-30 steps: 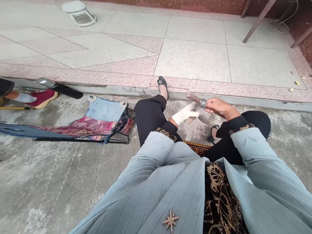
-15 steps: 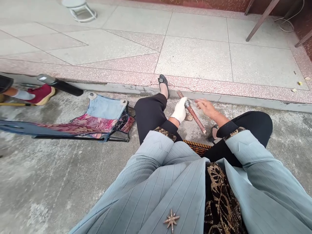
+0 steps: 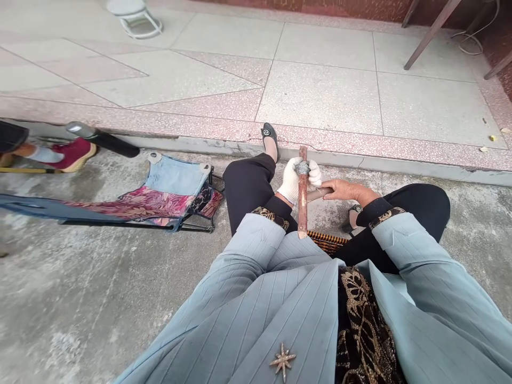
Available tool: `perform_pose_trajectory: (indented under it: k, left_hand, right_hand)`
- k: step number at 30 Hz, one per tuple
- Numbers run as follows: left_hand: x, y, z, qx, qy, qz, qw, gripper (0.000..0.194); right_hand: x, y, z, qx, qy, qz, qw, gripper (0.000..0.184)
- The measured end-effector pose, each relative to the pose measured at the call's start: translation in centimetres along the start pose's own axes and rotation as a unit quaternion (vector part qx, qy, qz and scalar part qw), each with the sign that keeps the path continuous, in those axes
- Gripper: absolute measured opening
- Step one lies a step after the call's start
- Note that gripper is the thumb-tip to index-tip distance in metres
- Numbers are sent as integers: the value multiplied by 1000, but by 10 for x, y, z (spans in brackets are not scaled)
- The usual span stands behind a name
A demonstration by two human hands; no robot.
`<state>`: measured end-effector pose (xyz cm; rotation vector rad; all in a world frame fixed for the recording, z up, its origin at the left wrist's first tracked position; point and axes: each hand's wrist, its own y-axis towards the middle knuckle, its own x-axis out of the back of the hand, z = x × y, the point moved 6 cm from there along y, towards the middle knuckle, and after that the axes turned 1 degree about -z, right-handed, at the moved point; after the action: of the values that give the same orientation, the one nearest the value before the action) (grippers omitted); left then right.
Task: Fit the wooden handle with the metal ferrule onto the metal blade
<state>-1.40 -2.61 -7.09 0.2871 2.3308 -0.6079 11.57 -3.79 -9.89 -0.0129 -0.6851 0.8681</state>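
Observation:
My left hand (image 3: 291, 178), in a white knit glove, is closed around a reddish-brown wooden stick (image 3: 303, 210) at a band of coiled wire (image 3: 303, 167). The stick points nearly straight away from me, its pale cut end toward my lap. My bare right hand (image 3: 340, 190) grips the end of a second, greyer stick (image 3: 317, 194) that runs crosswise behind the first. Whether the two sticks are joined is hidden by the glove and the front stick.
A folding lounger (image 3: 172, 170) with blue and floral cloth stands at my left. Beyond it are another person's red shoe (image 3: 78, 154) and a black tube (image 3: 116, 144). A raised tiled step (image 3: 320, 101) runs ahead, with a white stool (image 3: 140, 21) on it.
The reddish stick has swung from slanted to nearly straight away from me. My right hand has moved down and closed on the second stick's end.

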Motion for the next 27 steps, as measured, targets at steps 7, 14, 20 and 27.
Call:
perform_pose_trajectory:
  k: [7, 14, 20, 27]
  left_hand:
    - [2, 12, 9, 11, 1, 27, 1000, 40]
    - [21, 45, 24, -30, -34, 0, 999, 15]
    - [50, 57, 47, -4, -28, -125, 992, 22]
    - [76, 43, 15, -139, 238, -302, 912, 24]
  right_hand:
    - [41, -21, 0, 50, -78, -80, 993, 23]
    - [77, -38, 1, -31, -17, -233, 972, 61]
    - [58, -22, -2, -38, 127, -210, 969, 57]
    - [31, 1, 6, -1, 290, -180, 940, 68]
